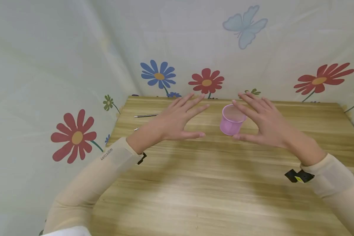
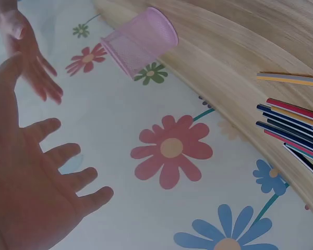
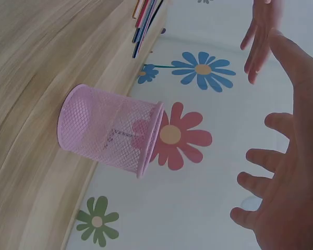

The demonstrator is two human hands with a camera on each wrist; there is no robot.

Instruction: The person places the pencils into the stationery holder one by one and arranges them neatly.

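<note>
A pink mesh pen cup (image 1: 231,122) stands upright on the wooden table, and the right wrist view shows no pencils in this cup (image 3: 107,125). My right hand (image 1: 262,123) hovers over and beside it with fingers spread, holding nothing. To the left, my left hand (image 1: 183,118) is raised above the table, its fingers apart and nothing in its grasp. Several pencils (image 2: 295,125) lie together on the tabletop; the left hand and forearm cover most of them in the head view, where one dark pencil (image 1: 145,115) shows its end.
The wooden table (image 1: 194,196) ends at the back against a pale curtain (image 1: 180,39) printed with flowers and a butterfly. More curtain hangs along the left side. A lone yellowish pencil (image 2: 292,79) lies slightly apart from the others.
</note>
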